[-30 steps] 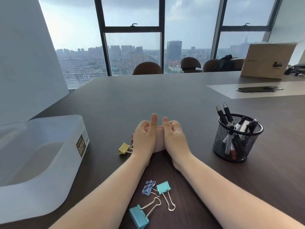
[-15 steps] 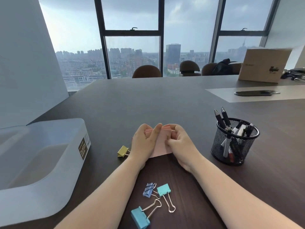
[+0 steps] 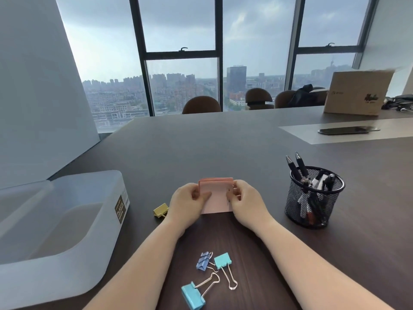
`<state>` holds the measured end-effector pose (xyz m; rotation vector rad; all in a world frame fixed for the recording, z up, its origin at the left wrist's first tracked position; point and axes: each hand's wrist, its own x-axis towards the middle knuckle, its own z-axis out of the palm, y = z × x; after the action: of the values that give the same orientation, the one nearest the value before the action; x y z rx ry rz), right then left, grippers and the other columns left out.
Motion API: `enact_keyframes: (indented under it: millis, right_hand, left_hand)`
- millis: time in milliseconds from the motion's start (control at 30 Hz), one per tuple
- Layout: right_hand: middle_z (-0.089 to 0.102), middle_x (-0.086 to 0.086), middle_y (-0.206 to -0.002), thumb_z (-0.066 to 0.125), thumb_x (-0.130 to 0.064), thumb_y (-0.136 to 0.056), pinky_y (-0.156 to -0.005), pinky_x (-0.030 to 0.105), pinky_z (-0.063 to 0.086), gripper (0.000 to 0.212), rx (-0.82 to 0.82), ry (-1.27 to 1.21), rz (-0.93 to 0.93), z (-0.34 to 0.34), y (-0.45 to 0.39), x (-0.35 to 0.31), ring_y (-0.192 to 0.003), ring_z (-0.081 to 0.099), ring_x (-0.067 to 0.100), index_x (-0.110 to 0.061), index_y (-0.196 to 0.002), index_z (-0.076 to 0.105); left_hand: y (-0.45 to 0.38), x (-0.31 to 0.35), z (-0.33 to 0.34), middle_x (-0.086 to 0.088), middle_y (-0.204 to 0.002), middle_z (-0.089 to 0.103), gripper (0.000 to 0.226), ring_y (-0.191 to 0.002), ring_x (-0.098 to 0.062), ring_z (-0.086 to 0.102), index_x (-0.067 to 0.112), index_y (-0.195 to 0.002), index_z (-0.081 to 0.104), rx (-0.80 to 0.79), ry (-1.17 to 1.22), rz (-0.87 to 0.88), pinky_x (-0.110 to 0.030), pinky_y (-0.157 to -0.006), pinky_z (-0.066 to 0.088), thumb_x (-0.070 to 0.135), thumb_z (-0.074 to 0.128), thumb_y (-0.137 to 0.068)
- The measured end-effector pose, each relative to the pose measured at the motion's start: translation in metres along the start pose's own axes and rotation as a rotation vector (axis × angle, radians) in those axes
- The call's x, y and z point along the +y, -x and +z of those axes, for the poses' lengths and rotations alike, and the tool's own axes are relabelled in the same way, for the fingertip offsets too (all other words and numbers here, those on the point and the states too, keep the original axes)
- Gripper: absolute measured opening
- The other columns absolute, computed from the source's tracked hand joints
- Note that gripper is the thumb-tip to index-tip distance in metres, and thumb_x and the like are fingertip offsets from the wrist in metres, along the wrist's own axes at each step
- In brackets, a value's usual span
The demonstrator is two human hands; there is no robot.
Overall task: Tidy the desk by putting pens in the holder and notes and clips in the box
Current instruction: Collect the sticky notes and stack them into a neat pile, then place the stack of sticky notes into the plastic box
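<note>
A pink pad of sticky notes [image 3: 216,196] is held above the dark desk between both hands, tilted toward me. My left hand [image 3: 187,203] grips its left edge and my right hand [image 3: 247,201] grips its right edge. A yellow binder clip [image 3: 161,210] lies just left of my left hand. Near the front edge lie a dark blue clip [image 3: 203,261] and two teal clips [image 3: 222,260] [image 3: 193,295]. The black mesh pen holder [image 3: 312,198] with several pens stands at the right. The translucent white plastic box [image 3: 60,229] sits open at the left.
A phone [image 3: 345,130] lies on a pale strip of the desk at the far right. A cardboard box [image 3: 357,92] stands at the far right edge. Brown chairs [image 3: 201,105] line the far side below the window. A white panel [image 3: 40,90] rises at the left.
Both hands have lifted the pink pad off the desk and turned it up so its face shows; earlier it was squeezed between the hands on the surface.
</note>
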<state>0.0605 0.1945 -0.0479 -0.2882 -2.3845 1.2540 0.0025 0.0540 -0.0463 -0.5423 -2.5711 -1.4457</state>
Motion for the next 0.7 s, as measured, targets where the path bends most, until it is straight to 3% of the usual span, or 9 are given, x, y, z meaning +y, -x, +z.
enact_keyframes:
  millis: [233,333,567,700]
  right_hand:
    - [0.068,0.011,-0.114,0.054,-0.012,-0.092,-0.092,0.025,0.042,0.038,0.078,-0.020,0.061,-0.007,-0.010,-0.031,-0.109,0.061,0.024,-0.005,-0.129,0.053]
    - [0.068,0.011,-0.115,0.053,-0.010,-0.091,-0.095,0.027,0.044,0.029,0.069,-0.014,0.036,-0.010,-0.018,-0.057,-0.110,0.062,0.024,-0.003,-0.119,0.062]
    - [0.072,0.011,-0.097,0.054,-0.010,-0.089,-0.082,0.026,0.045,0.022,-0.121,0.070,-0.043,0.017,-0.021,-0.118,-0.090,0.061,0.020,-0.004,-0.099,0.072]
    - [0.073,0.011,-0.104,0.052,-0.010,-0.088,-0.090,0.033,0.051,0.019,-0.204,0.095,-0.050,0.039,-0.016,-0.144,-0.102,0.066,0.025,-0.016,-0.080,0.068]
  left_hand:
    - [-0.014,0.025,-0.031,-0.003,-0.069,0.062,0.016,-0.060,-0.019,0.052,0.007,-0.088,0.072,-0.073,0.043,-0.085,-0.024,-0.058,0.042,0.017,0.060,-0.090]
    - [-0.025,0.034,-0.067,-0.009,-0.071,0.058,0.017,-0.060,-0.022,0.047,0.003,-0.086,0.069,-0.045,0.008,-0.109,-0.027,-0.060,0.040,0.015,0.059,-0.091]
    - [-0.024,0.042,-0.151,-0.009,-0.081,0.059,0.013,-0.078,-0.023,0.052,0.007,-0.090,0.063,-0.031,-0.086,-0.140,-0.030,-0.070,0.042,0.017,0.056,-0.094]
    - [-0.019,0.019,-0.186,-0.013,-0.089,0.061,0.019,-0.082,-0.026,0.054,0.000,-0.097,0.068,0.017,-0.178,-0.214,-0.029,-0.071,0.042,0.016,0.057,-0.092]
